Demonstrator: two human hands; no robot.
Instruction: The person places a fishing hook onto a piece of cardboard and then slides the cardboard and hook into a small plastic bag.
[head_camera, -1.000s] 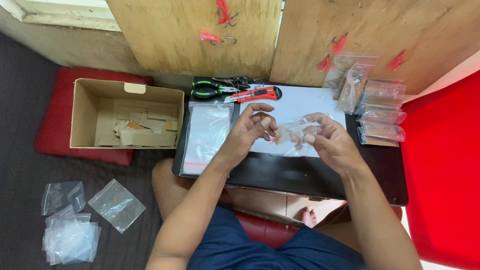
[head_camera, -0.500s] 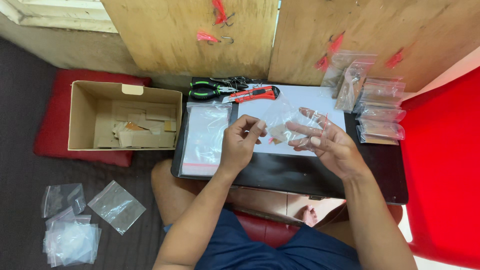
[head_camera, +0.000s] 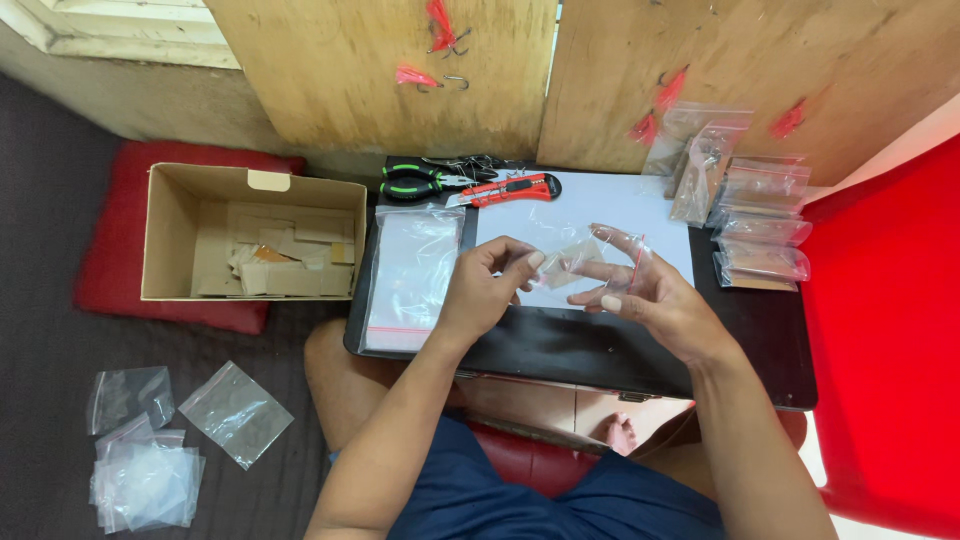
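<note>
My right hand holds a small clear zip bag with a red seal strip, fingers spread inside or behind it. My left hand pinches a small pale card piece at the bag's mouth. Both hands hover over a white sheet on a black low table.
A stack of clear bags lies on the table's left. Green-handled pliers and a red cutter sit at the back. Filled bags pile at right. An open cardboard box rests on a red cushion; loose bags lie on the floor.
My hands have drawn slightly apart and lower over the table. The right hand has opened the bag wider, and the left now brings the card piece to its mouth.
</note>
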